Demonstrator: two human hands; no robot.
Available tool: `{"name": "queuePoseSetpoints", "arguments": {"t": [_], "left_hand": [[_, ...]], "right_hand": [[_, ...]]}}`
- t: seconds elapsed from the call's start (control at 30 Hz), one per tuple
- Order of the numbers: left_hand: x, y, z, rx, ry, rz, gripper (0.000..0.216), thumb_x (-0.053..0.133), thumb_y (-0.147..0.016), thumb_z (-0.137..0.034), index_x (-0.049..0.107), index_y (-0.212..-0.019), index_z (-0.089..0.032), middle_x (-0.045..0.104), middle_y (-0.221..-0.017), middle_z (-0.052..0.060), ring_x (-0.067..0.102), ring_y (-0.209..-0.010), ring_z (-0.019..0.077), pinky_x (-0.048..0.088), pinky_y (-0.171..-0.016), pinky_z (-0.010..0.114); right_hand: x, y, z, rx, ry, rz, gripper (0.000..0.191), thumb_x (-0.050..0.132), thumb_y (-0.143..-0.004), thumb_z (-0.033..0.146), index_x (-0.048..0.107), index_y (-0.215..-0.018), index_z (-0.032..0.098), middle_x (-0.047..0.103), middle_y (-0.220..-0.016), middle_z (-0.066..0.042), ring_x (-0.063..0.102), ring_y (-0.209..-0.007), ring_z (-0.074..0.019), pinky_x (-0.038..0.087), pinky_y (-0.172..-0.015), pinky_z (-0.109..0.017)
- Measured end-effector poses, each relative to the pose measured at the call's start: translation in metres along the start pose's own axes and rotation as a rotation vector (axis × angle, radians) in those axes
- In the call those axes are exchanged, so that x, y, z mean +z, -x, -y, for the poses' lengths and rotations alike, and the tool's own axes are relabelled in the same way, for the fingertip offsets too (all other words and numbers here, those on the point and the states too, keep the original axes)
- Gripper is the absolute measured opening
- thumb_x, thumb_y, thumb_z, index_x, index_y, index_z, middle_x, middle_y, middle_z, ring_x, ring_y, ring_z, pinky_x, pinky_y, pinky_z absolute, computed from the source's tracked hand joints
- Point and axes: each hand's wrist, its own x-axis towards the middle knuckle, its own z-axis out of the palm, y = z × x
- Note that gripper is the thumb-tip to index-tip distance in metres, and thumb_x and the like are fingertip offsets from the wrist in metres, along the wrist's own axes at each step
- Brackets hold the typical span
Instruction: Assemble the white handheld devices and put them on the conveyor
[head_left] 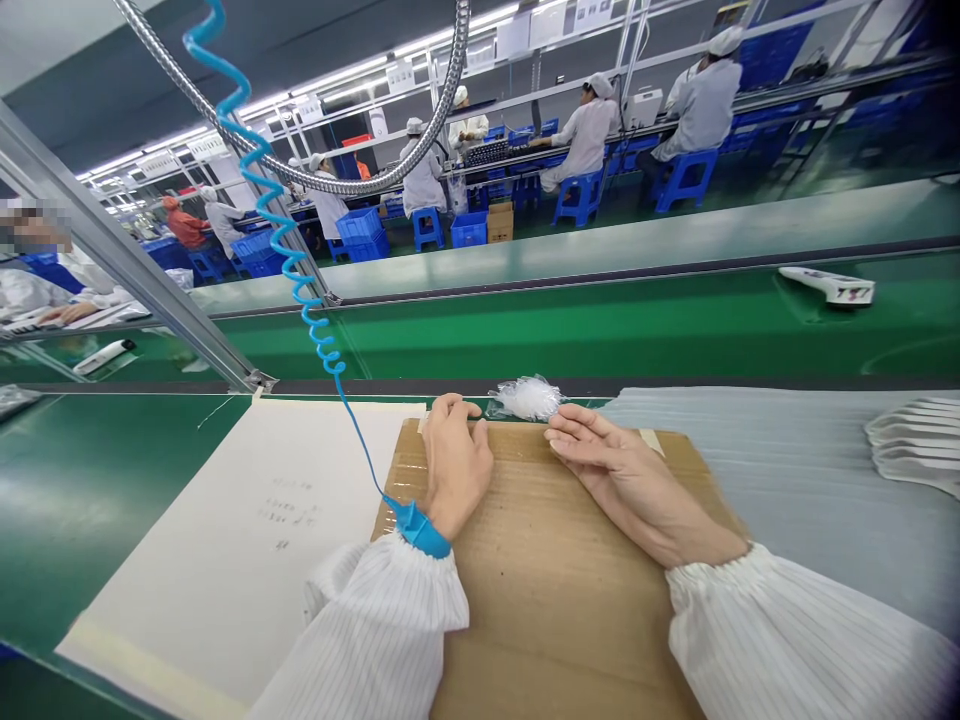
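A flat brown cardboard sheet (555,600) lies in front of me. My left hand (459,465) rests on its far left corner, fingers bent at the edge and thumb apart, with nothing visible in it. A blue wrist strap (421,530) circles that wrist. Over the far right part of the cardboard is my right hand (626,475), its fingers stretched out and holding nothing. Just beyond its fingertips sits a crumpled bunch of clear plastic (527,398). I cannot tell whether the fingertips touch the plastic.
A blue coiled cord (289,255) runs up from the strap. White paper (202,540) lies left, grey foam sheeting (780,480) right, with several white curved pieces (919,445) on it. A white handheld part (829,285) lies on the green belt (562,325). Several people sit beyond.
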Motion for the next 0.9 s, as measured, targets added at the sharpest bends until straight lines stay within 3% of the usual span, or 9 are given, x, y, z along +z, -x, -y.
{"name": "queuePoseSetpoints", "arguments": {"t": [0.27, 0.47, 0.9], "left_hand": [[-0.0007, -0.0001, -0.0005, 0.003, 0.01, -0.004, 0.012, 0.057, -0.087, -0.009, 0.062, -0.094, -0.017, 0.059, -0.118, 0.012, 0.058, -0.119, 0.0269, 0.044, -0.106, 0.048], [0.0003, 0.0002, 0.0006, 0.01, 0.019, -0.02, 0.012, 0.058, -0.087, -0.009, 0.062, -0.092, -0.018, 0.06, -0.117, 0.011, 0.059, -0.118, 0.0262, 0.045, -0.105, 0.047], [-0.0002, 0.0004, 0.001, 0.017, 0.02, -0.013, 0.011, 0.058, -0.087, -0.009, 0.062, -0.093, -0.018, 0.06, -0.119, 0.012, 0.058, -0.119, 0.0264, 0.044, -0.106, 0.049]], "right_hand": [[0.0016, -0.0001, 0.0009, -0.005, 0.01, -0.002, 0.037, 0.09, -0.063, 0.01, 0.073, -0.092, 0.025, 0.07, -0.099, 0.0, 0.066, -0.096, -0.0133, 0.057, -0.09, -0.018], [0.0008, -0.0011, -0.0003, -0.023, 0.038, -0.014, 0.037, 0.09, -0.062, 0.011, 0.073, -0.091, 0.026, 0.07, -0.1, -0.001, 0.067, -0.1, -0.0171, 0.058, -0.096, -0.025], [0.0009, 0.0006, 0.001, 0.005, 0.015, -0.006, 0.038, 0.091, -0.063, 0.012, 0.073, -0.094, 0.025, 0.069, -0.1, 0.0, 0.065, -0.098, -0.0133, 0.055, -0.091, -0.017]]}}
